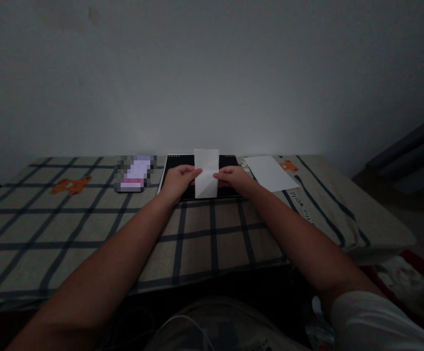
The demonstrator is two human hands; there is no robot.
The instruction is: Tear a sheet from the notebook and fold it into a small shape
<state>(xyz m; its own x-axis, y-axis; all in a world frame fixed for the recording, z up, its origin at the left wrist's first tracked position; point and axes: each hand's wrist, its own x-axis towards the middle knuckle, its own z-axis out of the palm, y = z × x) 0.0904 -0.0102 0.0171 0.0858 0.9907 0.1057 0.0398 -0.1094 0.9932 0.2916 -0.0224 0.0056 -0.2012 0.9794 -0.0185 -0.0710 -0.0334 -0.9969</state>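
A folded white sheet of paper [206,173] stands over a black mat [230,162] at the far side of the table. My left hand [180,179] pinches the paper's left edge with thumb and fingers. On the opposite edge, my right hand [232,176] pinches it the same way. Both forearms reach out across the checked tablecloth [87,229]. The paper shows a diagonal crease in its lower half.
A flat white sheet [269,172] lies right of the mat. A lit phone [135,173], its screen blurred, rests left of it. Orange bear prints mark the cloth [70,185]. A plain wall rises behind the table. Cloth and clutter sit at the lower right [405,278].
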